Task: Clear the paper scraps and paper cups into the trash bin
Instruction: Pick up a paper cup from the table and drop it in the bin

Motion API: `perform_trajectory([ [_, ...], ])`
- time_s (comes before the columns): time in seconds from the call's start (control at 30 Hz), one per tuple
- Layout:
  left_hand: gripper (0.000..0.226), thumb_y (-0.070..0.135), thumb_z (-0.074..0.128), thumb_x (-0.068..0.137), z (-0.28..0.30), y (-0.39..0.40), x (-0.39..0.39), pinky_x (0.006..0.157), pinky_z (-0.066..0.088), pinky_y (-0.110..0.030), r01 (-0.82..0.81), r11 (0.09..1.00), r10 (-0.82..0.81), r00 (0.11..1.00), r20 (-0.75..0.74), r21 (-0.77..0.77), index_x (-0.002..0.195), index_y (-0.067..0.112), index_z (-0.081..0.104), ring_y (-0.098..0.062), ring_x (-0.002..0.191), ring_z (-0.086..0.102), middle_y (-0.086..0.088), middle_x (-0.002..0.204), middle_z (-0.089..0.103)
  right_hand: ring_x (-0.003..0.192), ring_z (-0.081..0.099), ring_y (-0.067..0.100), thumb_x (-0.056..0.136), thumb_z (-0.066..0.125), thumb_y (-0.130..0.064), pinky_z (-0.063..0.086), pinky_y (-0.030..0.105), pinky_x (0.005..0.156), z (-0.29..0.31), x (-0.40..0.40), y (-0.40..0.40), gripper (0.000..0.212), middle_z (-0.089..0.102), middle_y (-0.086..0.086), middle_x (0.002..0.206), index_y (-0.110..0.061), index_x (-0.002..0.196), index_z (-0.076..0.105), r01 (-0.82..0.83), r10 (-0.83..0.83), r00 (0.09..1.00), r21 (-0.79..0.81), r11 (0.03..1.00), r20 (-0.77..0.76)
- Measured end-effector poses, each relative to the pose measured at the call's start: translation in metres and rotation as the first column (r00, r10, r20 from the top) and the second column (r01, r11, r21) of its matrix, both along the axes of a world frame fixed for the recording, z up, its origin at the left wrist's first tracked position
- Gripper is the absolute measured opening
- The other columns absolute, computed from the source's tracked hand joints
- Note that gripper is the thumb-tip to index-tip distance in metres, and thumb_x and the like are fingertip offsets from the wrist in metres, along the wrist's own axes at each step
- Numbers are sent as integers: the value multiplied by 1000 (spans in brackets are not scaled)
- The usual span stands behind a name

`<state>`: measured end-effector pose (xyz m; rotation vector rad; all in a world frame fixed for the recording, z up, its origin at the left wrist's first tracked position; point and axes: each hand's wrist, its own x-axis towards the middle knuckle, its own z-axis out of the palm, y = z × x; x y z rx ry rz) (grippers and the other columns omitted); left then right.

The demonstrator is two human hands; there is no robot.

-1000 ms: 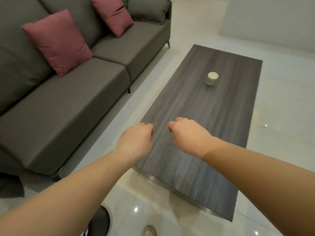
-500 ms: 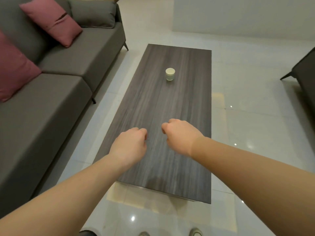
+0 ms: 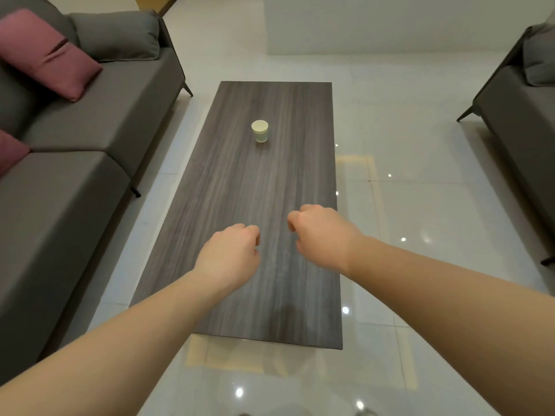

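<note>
cup [image 3: 259,131] now centred, fists' [image 3: 231,256] contents hidden

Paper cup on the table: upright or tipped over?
Upright. The paper cup stands on its base on the coffee table, round rim facing up.

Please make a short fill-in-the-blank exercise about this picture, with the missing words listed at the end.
1. One paper cup stands ____ on the coffee table.
2. The left hand and the right hand are curled into loose fists and hold ____.
3. The cushions on the grey sofa are ____ in colour.
4. The cup is on the half of the table ____ from the person.

Missing words: upright; nothing; pink; farther
</note>
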<state>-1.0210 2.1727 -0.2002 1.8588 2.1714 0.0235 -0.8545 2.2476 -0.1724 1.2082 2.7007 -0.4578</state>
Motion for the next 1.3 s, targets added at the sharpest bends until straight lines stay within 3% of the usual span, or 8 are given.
perform_trajectory([
  [0.57,15,19,50,88,1,80,112,75,51,-41,-20,1000,21,1000,-16,22,99,17,59,-28,83,60,-1,95,61,91,58,32,90,50,-2,51,39,75,-13,109,76,23,56,12,106,-9,111,55,-25,25,1000,-28,999,-3],
  [0.87,14,20,49,86,-18,144,110,75,51,-42,-103,995,103,995,5,-4,96,20,58,-29,84,60,0,92,60,91,59,35,90,49,-2,50,39,73,-31,107,140,20,55,13,105,-7,109,55,-57,56,998,-53,997,-8],
  [1.3,13,21,51,86,-24,285,69,79,51,-44,-164,986,164,986,38,-21,96,19,58,-31,89,60,-2,94,61,93,59,34,89,48,1,52,42,80,-36,66,297,23,57,14,107,-6,109,56,-90,93,995,-79,993,33],
])
